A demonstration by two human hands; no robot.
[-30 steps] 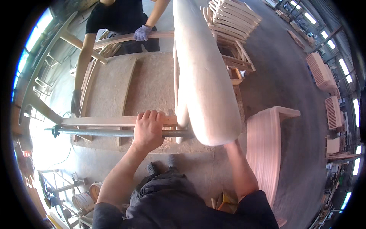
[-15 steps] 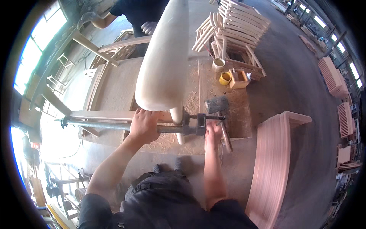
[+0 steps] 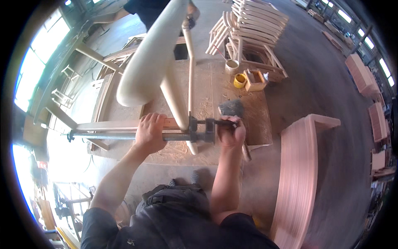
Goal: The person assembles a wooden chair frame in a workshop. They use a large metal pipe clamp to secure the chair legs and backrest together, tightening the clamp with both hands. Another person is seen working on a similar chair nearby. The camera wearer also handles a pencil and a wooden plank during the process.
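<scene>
My left hand (image 3: 150, 133) is wrapped around the long grey bar clamp (image 3: 124, 136), fingers curled over the top of the bar and the pale wooden rail (image 3: 112, 124) lying just beside it. My right hand (image 3: 230, 132) is at three o'clock from the left, closed in a fist on the clamp's screw handle (image 3: 219, 123), with the dark clamp head (image 3: 198, 129) sitting between my two hands. The clamp lies flat across the near edge of the table (image 3: 257, 120), running from nine o'clock toward three o'clock, and its head presses against a round pale leg (image 3: 174, 99) of the wooden chair frame (image 3: 149, 58) that rises toward twelve o'clock, close to the camera. Sawdust and shavings lie scattered on the table. At one o'clock from my right hand stand a yellow pot (image 3: 239, 79), a small wooden box (image 3: 256, 79) and a pale round tub (image 3: 232, 65). Beyond them a stack of unfinished chairs (image 3: 253, 25) stands on the floor. At twelve o'clock another person in a dark shirt (image 3: 145, 7) stands across the table. At four o'clock a reddish curved wooden piece (image 3: 298, 174) stands near my right arm.
</scene>
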